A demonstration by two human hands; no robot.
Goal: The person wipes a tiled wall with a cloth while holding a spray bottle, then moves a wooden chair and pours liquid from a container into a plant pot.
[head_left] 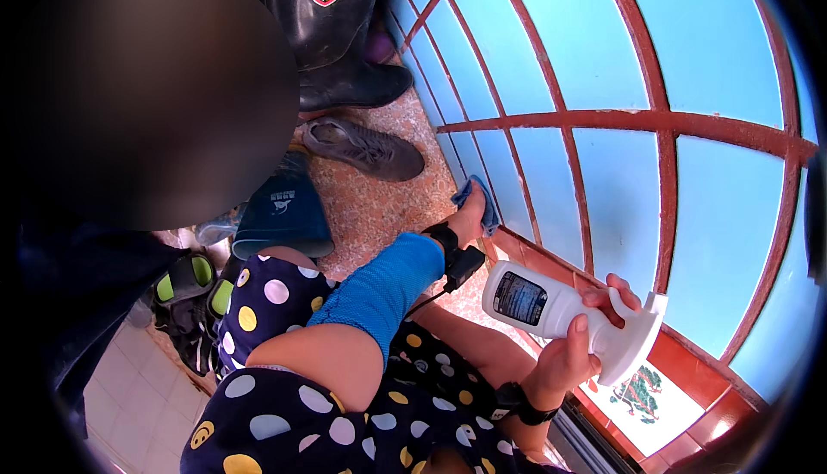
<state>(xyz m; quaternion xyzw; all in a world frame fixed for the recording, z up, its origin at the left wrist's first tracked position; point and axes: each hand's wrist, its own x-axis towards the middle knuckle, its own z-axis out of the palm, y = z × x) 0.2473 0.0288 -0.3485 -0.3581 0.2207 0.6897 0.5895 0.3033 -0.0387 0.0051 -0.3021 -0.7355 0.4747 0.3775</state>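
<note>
My left hand (472, 214), on the arm with the blue mesh sleeve, presses a blue cloth (493, 217) against the lower edge of a wall of light-blue panels (614, 176) with red-brown strips. The fingers are partly hidden behind the cloth. In my right hand (563, 365) is a white spray bottle (561, 309), gripped at the neck below its trigger head (636, 338). It lies tilted, base to the left and head to the right, in front of the panels. Its dark label bears writing. A black strap with a small device is on each wrist.
Black rubber boots (336, 54), a grey lace-up shoe (368, 147) and a dark-blue boot (284, 209) stand on the speckled floor (375, 215). Black-and-green sandals (184, 277) lie at left. Red tiles and a white tile with a painted tree (636, 393) run below the panels. A blurred patch covers the upper left.
</note>
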